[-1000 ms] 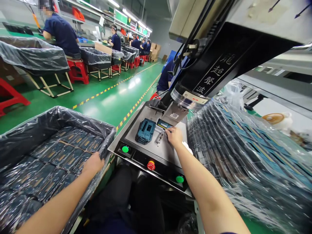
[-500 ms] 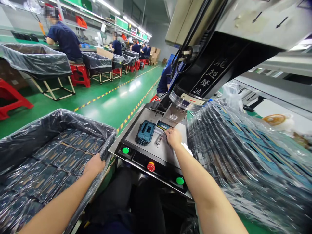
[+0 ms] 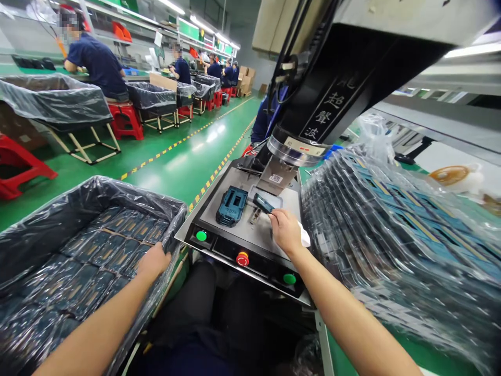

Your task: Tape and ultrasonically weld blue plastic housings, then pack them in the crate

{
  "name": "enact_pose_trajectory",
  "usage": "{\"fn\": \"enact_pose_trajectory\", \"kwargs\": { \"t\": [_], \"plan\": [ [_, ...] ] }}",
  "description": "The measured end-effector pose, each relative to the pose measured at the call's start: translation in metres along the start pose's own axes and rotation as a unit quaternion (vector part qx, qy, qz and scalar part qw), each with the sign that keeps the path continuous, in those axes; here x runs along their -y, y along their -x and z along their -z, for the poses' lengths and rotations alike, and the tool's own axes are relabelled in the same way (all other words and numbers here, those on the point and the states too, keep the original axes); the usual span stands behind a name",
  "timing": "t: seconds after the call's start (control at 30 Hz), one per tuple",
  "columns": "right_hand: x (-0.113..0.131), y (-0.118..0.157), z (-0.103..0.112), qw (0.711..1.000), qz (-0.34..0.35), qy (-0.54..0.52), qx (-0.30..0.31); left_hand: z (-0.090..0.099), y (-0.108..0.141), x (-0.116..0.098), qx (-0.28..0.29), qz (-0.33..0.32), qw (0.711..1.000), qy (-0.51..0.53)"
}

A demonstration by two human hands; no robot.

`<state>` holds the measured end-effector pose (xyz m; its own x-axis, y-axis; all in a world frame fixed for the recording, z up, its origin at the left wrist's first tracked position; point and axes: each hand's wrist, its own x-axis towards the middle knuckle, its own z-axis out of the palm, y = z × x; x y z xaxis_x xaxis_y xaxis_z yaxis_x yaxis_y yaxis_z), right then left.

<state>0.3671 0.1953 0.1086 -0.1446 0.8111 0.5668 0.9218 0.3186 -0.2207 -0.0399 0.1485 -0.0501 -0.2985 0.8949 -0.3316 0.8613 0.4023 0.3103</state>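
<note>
Part [image 3: 262, 202] projects beyond the right-hand grip [image 3: 287, 231], held at one end.

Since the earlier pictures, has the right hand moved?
Yes. The right hand has drawn back, closer to the fixed green button on the right.

Right hand [image 3: 285, 230] pinching small dark part [image 3: 263, 202] by one end, near press head [image 3: 277, 177]. Teal case [image 3: 231, 206] on metal plate [image 3: 256, 243], left of part. Left hand [image 3: 154, 261] at side of plastic-lined bin [image 3: 92, 196], contact unclear; wrapped dark pieces [image 3: 99, 250] inside. Stacked trays [image 3: 376, 235] right. Red button [image 3: 242, 258] between two green buttons [image 3: 201, 236] up front. Workers [image 3: 96, 68] seated behind, left.
</note>
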Motion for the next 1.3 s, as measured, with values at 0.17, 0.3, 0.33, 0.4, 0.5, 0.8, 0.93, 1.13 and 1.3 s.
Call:
{"fn": "enact_pose_trajectory", "kwargs": {
  "t": [0.17, 0.3, 0.33, 0.4, 0.5, 0.8, 0.93, 1.13, 1.3],
  "plan": [
    [0.043, 0.069, 0.043, 0.977, -0.12, -0.173, -0.035, 0.001, 0.002, 0.006, -0.071, -0.014, 0.997, 0.0],
    [0.06, 0.119, 0.048, 0.856, -0.325, -0.398, 0.06, 0.008, 0.029, -0.005, -0.239, -0.104, 0.963, 0.073],
    [0.062, 0.128, 0.045, 0.803, -0.372, -0.455, 0.094, 0.009, 0.042, -0.014, -0.262, -0.143, 0.945, 0.13],
    [0.066, 0.144, 0.035, 0.698, -0.442, -0.541, 0.159, 0.009, 0.074, -0.039, -0.218, -0.196, 0.918, 0.267],
    [0.074, 0.16, 0.02, 0.598, -0.484, -0.598, 0.227, 0.004, 0.12, -0.086, 0.027, -0.211, 0.877, 0.432],
    [0.075, 0.182, 0.002, 0.712, -0.372, -0.491, 0.338, -0.011, 0.15, -0.136, 0.276, -0.143, 0.873, 0.375],
    [0.072, 0.181, 0.004, 0.819, -0.286, -0.348, 0.356, -0.016, 0.15, -0.129, 0.293, -0.127, 0.871, 0.373],
    [0.078, 0.175, 0.011, 0.862, -0.221, -0.276, 0.364, -0.022, 0.152, -0.128, 0.24, -0.144, 0.897, 0.342],
    [0.077, 0.181, 0.003, 0.856, -0.235, -0.302, 0.347, -0.019, 0.152, -0.131, 0.195, -0.173, 0.936, 0.238]
  ]
}}
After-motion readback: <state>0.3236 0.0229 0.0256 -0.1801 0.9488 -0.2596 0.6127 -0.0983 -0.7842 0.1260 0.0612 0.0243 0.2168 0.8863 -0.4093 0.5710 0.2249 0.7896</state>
